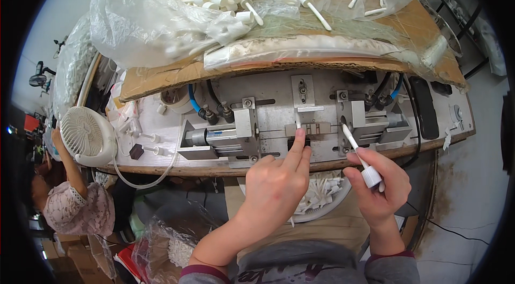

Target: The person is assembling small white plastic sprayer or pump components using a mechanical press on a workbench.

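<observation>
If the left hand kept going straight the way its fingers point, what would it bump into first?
The left hand points up and away, its fingers at the small white stem standing in the metal fixture. Going on, it would most likely meet that stem first, though depth is hard to judge.

Bright, even light falls from above, so shadows are soft; the deepest one sits under the brown wooden bench edge (214, 168), just below the fingers (300, 142) of the left hand (276, 187). Pale glare washes the crinkled clear plastic sheet (134, 16) well above the fingertips. The grey metal press fixture (268, 123) touching the fingers is sharp, and the right hand (378, 185) too. Toward the rim, straight edges bow, focus softens, and black vignette closes the corners.
</observation>
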Motion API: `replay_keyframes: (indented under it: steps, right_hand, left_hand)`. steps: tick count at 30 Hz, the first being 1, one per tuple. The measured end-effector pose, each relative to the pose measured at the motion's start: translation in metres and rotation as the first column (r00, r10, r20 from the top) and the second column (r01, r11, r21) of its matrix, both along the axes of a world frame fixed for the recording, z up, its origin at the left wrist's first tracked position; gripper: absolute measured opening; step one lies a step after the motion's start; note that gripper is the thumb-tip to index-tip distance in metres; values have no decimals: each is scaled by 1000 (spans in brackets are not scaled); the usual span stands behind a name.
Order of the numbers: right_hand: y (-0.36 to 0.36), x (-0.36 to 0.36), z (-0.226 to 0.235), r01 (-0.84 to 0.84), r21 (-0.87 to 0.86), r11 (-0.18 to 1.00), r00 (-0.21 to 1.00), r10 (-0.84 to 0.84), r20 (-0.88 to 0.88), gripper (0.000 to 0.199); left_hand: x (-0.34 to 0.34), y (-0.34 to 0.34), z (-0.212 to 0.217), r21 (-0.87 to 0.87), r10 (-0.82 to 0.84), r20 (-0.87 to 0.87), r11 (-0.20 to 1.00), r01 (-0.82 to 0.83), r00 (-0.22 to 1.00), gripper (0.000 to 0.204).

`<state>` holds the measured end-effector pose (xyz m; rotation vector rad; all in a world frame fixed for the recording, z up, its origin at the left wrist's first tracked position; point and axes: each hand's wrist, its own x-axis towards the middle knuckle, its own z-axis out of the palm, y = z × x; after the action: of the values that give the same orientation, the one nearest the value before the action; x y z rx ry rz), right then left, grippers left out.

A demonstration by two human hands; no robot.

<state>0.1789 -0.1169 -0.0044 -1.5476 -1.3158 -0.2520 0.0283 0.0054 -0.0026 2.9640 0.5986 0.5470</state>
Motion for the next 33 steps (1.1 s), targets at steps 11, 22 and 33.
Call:
replay_keyframes:
  steps: [11, 22, 33]
  right_hand:
    - [-7, -8, 0, -62, -221, 973, 896, 152, 418, 48]
    - [-13, -2, -3, -177, 10, 984, 865, 160, -476, 60]
    - [-9, -1, 10, -334, 416, 846, 379, 525, -762, 51]
  left_hand:
    - [-14, -16, 16, -615, 28, 473, 727, 307, 880, 39]
    - [-14, 2, -6, -134, -25, 279, 989, 64, 960, 33]
    - [-7, 6, 0, -85, -37, 121, 995, 48, 992, 32]
